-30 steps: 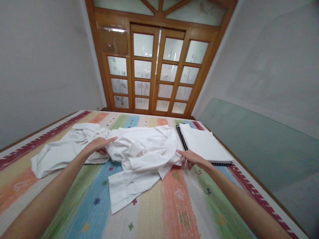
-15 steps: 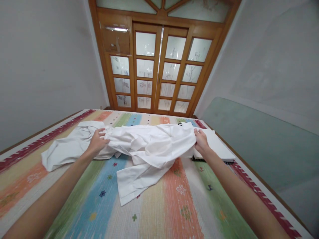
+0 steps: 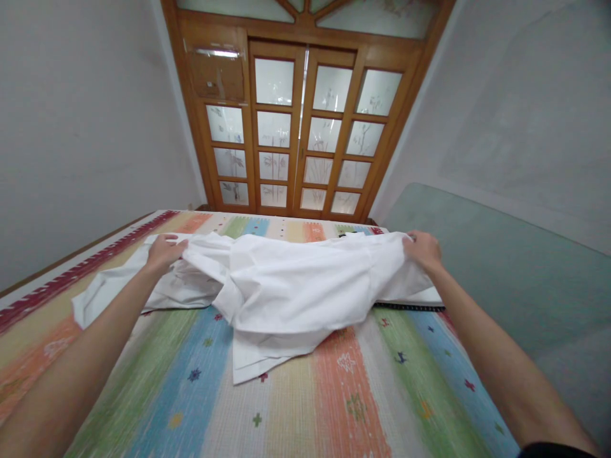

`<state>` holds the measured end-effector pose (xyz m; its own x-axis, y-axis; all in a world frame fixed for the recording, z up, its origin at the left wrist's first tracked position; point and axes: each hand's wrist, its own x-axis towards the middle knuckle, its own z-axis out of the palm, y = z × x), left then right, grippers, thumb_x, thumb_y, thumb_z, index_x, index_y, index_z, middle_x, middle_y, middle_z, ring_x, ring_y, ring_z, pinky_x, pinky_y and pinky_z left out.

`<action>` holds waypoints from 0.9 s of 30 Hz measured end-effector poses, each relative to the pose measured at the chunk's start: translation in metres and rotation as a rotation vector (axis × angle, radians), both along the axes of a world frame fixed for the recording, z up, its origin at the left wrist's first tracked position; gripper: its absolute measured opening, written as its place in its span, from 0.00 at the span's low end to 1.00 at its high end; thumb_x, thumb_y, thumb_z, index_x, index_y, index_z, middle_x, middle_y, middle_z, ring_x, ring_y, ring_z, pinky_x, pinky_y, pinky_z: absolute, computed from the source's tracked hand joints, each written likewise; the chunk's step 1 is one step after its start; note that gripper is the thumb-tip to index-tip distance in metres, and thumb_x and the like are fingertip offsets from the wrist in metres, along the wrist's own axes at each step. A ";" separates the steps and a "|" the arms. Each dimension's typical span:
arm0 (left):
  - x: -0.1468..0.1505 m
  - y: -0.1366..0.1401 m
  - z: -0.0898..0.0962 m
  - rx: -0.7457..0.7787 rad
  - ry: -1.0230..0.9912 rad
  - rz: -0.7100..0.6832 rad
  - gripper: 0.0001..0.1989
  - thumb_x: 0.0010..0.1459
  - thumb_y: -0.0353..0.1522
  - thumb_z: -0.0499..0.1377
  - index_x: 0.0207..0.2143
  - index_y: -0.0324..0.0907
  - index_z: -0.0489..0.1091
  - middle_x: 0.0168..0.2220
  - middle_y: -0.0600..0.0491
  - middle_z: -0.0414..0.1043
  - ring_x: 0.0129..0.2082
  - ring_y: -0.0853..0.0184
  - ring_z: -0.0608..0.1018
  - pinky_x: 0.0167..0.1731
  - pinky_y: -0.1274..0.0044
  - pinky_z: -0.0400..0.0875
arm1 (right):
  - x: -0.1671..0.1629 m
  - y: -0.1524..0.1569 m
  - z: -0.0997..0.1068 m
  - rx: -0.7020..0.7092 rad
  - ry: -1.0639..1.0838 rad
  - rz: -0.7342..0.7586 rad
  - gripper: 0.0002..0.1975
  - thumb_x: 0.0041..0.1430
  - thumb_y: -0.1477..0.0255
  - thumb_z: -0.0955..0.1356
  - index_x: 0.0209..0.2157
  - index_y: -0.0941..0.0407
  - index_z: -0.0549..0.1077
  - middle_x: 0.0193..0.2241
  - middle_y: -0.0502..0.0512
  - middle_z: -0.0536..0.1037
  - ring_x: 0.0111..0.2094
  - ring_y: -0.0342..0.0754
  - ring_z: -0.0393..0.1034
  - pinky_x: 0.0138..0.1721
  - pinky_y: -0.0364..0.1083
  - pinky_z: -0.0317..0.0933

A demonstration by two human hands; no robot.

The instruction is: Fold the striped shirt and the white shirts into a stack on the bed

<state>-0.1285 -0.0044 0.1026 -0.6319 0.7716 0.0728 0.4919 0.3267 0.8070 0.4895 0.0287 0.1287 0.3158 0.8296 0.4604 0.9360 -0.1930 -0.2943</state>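
Observation:
A white shirt (image 3: 300, 280) is stretched sideways between my two hands above the bed. On the left, my left hand (image 3: 165, 253) pinches one end of the cloth. My right hand (image 3: 424, 249) grips the opposite end, with the fabric hanging in folds from it. The lower part of the shirt drapes onto the striped bedcover (image 3: 286, 420). Beneath and beyond my left hand lies another crumpled white garment (image 3: 107, 283). Folded white cloth (image 3: 427, 296) with a dark edge below it shows under my right hand, mostly covered by the shirt.
Wooden doors with frosted panes (image 3: 298, 140) stand past the far end of the bed. A pale green headboard-like panel (image 3: 515, 267) runs along the right side. Grey-white walls (image 3: 86, 114) rise on both sides.
My hands have moved apart, the left one leftward and the right one rightward and up. The shirt is spread wider and flatter, now covering more of the folded cloth at right.

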 end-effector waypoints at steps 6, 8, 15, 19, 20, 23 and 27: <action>0.017 -0.014 -0.036 -0.069 -0.140 -0.202 0.39 0.44 0.39 0.68 0.57 0.37 0.59 0.50 0.40 0.73 0.40 0.59 0.79 0.30 0.77 0.74 | -0.061 -0.040 -0.050 0.029 -0.248 0.224 0.19 0.57 0.68 0.65 0.48 0.61 0.73 0.48 0.71 0.70 0.50 0.64 0.63 0.48 0.58 0.58; 0.024 -0.020 -0.037 -0.027 -0.200 -0.252 0.44 0.41 0.36 0.70 0.60 0.41 0.56 0.53 0.42 0.71 0.42 0.60 0.79 0.31 0.78 0.75 | -0.085 -0.056 -0.067 -0.050 -0.262 0.581 0.17 0.60 0.66 0.65 0.47 0.58 0.74 0.48 0.68 0.72 0.50 0.60 0.64 0.52 0.56 0.57; 0.024 -0.032 0.001 0.004 -0.399 -0.408 0.42 0.38 0.25 0.63 0.60 0.44 0.61 0.45 0.50 0.76 0.30 0.67 0.77 0.24 0.81 0.71 | -0.135 -0.084 -0.112 -0.299 -0.341 1.066 0.10 0.58 0.67 0.69 0.41 0.55 0.75 0.44 0.61 0.76 0.47 0.56 0.67 0.50 0.54 0.57; 0.008 -0.029 0.023 0.003 -0.427 -0.400 0.41 0.35 0.26 0.62 0.58 0.41 0.65 0.39 0.54 0.78 0.26 0.70 0.75 0.22 0.82 0.69 | -0.141 -0.080 -0.116 -0.329 -0.296 1.032 0.07 0.58 0.77 0.64 0.30 0.57 0.73 0.33 0.59 0.76 0.39 0.52 0.67 0.43 0.49 0.57; 0.003 -0.028 0.026 0.004 -0.418 -0.405 0.42 0.35 0.26 0.62 0.58 0.42 0.65 0.38 0.55 0.78 0.26 0.70 0.75 0.23 0.82 0.69 | -0.139 -0.078 -0.112 -0.330 -0.246 1.028 0.07 0.57 0.79 0.64 0.29 0.57 0.72 0.32 0.58 0.75 0.37 0.51 0.67 0.41 0.48 0.57; -0.009 -0.026 0.035 -0.014 -0.399 -0.455 0.44 0.32 0.27 0.62 0.59 0.42 0.65 0.38 0.55 0.78 0.29 0.67 0.76 0.24 0.81 0.70 | -0.127 -0.073 -0.088 -0.383 0.022 1.046 0.05 0.56 0.77 0.63 0.28 0.56 0.69 0.28 0.53 0.72 0.31 0.47 0.64 0.36 0.45 0.56; -0.017 -0.026 0.044 -0.020 -0.342 -0.506 0.42 0.30 0.29 0.63 0.56 0.41 0.69 0.40 0.53 0.78 0.35 0.62 0.77 0.25 0.81 0.69 | -0.109 -0.073 -0.046 -0.743 0.329 1.281 0.10 0.59 0.66 0.65 0.28 0.57 0.67 0.24 0.47 0.67 0.28 0.43 0.59 0.32 0.41 0.55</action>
